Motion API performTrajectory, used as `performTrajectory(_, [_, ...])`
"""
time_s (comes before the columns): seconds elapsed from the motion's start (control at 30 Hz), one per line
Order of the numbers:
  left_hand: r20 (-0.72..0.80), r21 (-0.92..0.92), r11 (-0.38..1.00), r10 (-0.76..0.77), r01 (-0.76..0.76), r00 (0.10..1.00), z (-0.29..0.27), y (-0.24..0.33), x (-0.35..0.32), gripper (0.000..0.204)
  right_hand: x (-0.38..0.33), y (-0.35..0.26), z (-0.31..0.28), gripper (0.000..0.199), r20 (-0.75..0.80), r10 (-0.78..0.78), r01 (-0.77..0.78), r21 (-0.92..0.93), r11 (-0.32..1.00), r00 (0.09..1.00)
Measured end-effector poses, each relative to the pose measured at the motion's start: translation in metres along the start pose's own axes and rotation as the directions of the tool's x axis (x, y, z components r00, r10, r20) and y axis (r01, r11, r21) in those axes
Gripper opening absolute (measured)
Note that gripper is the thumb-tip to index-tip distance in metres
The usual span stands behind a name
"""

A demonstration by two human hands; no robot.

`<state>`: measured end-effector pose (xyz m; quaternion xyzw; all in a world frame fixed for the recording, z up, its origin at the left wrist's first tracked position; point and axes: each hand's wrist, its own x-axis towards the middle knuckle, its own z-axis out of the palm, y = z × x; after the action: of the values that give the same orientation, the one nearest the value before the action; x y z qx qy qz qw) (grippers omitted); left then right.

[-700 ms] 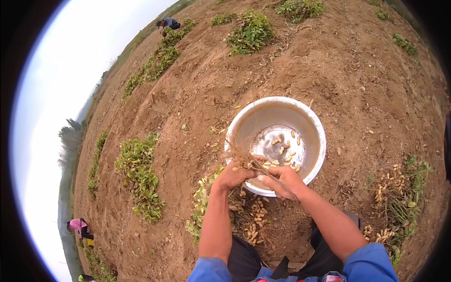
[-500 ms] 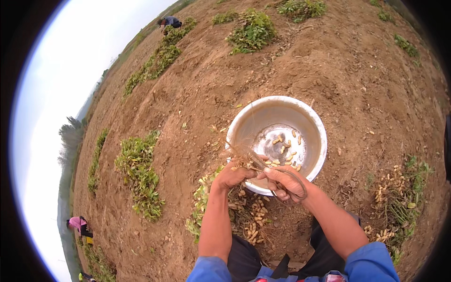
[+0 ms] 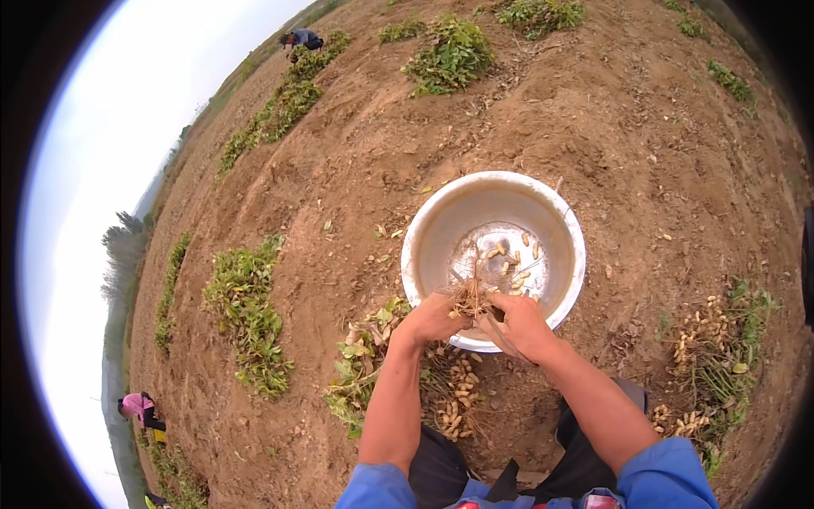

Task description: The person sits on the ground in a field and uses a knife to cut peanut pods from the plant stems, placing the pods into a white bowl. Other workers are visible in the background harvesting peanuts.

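Note:
A round metal bowl (image 3: 441,229) sits on the bare soil in front of me, with several pale peanut pods on its bottom. My left hand (image 3: 432,318) and my right hand (image 3: 521,324) meet over the bowl's near rim, both closed on a tangled clump of brown peanut roots (image 3: 466,297). Under my forearms lies an uprooted peanut plant (image 3: 365,365) with green leaves and a cluster of pods (image 3: 454,399).
Another pulled plant with pods (image 3: 708,339) lies at the right. Green plant heaps (image 3: 246,314) line the furrows at the left and far back. One person (image 3: 301,38) bends at the far top, another person in pink (image 3: 140,407) at lower left.
Both hands have shifted slightly toward the bowl's centre, with the root clump now held over the near rim. The bowl has not moved.

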<state>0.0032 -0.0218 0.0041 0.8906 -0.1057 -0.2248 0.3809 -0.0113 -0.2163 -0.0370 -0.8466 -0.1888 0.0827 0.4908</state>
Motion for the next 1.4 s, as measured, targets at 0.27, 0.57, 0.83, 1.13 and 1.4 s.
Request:
performTrajectory(0.27, [-0.039,-0.164,0.986,-0.009,0.002,0.999,0.009,-0.037,0.012,0.038,0.005,-0.018,-0.015,0.028,0.352,0.275,-0.441,0.604,0.663,0.895])
performTrajectory(0.57, [-0.613,-0.544,0.822,-0.253,-0.167,0.749,-0.037,-0.006,-0.016,0.032,0.004,-0.011,-0.018,0.044,0.098,0.312,-0.317,0.502,0.804,0.945])
performTrajectory(0.83, [-0.781,-0.541,0.594,-0.092,-0.595,0.618,-0.075,0.04,-0.096,0.037,-0.023,-0.055,-0.009,0.046,0.111,0.01,-0.038,0.257,0.966,0.994])
performTrajectory(1.13, [-0.851,-0.524,0.351,-0.183,-0.776,0.492,-0.071,0.016,-0.187,0.036,-0.059,-0.074,0.011,0.04,-0.151,-0.284,0.29,0.014,0.957,0.947])
performTrajectory(1.4, [-0.945,-0.276,0.329,-0.267,-0.903,0.192,-0.047,0.017,-0.262,0.031,-0.167,-0.158,0.04,0.05,0.642,-0.234,-0.302,0.611,0.732,0.73])
